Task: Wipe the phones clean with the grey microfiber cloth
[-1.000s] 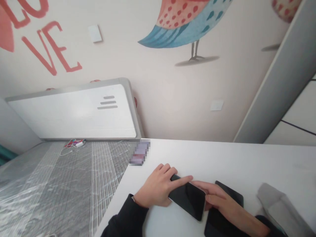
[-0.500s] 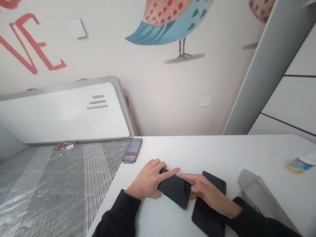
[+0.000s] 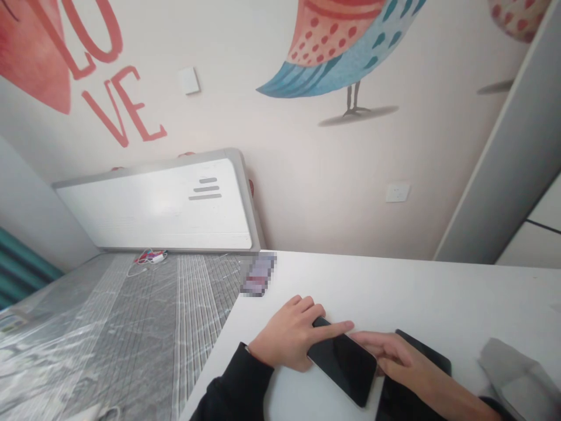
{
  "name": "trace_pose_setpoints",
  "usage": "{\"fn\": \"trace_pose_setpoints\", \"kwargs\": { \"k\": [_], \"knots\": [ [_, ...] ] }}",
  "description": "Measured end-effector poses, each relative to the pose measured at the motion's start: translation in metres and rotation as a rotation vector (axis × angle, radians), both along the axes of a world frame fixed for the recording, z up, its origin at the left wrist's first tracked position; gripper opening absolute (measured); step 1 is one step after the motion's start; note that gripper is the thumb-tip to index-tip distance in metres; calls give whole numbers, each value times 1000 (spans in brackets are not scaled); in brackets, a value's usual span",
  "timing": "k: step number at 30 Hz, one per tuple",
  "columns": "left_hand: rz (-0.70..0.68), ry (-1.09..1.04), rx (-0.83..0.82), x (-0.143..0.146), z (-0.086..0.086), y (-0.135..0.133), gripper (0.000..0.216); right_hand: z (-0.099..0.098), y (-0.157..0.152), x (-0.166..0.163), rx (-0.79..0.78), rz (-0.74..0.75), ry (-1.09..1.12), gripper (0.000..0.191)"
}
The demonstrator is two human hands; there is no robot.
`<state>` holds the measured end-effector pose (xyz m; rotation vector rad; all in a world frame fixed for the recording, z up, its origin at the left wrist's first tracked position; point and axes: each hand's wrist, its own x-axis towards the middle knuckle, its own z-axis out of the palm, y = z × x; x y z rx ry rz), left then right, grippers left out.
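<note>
A smartphone (image 3: 344, 362) with a dark screen lies slanted, face up, low over or on the white table (image 3: 333, 280); I cannot tell whether it touches the surface. My left hand (image 3: 295, 333) is closed around its left end, index finger stretched along the far edge. At the right end, my right hand (image 3: 401, 356) has its fingers and thumb closed against the phone's edge and corner. Partly beneath my right hand and forearm lies a black tablet-like slab (image 3: 427, 351), its near part cut off by the frame.
A grey pouch or cloth (image 3: 517, 374) lies at the table's right. A pixelated flat item (image 3: 259, 275) rests by the far left corner. Left of the table is a plastic-covered bed (image 3: 153, 327) with a white headboard (image 3: 153, 216) and a cable with a plug (image 3: 155, 257).
The view has swung to the left, so everything appears farther right and the bottle is out of frame. Both hands keep nearly the same hold on the phone.
</note>
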<state>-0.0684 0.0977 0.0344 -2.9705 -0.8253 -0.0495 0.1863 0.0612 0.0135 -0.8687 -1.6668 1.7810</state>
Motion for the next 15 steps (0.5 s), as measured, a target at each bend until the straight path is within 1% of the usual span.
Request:
{"fn": "trace_pose_setpoints", "kwargs": {
  "k": [3,7,10,15],
  "knots": [
    [-13,-9,12,-1,-1,1,103,5,-1,-2,26,44,-16,51],
    [-26,-36,15,-2,-3,1,104,6,-3,1,27,10,-58,57],
    [-28,-61,14,-2,-4,1,104,5,-3,2,29,16,-47,62],
    [-16,-71,35,-3,-6,1,102,0,-5,-4,21,0,-2,49]
  ]
}}
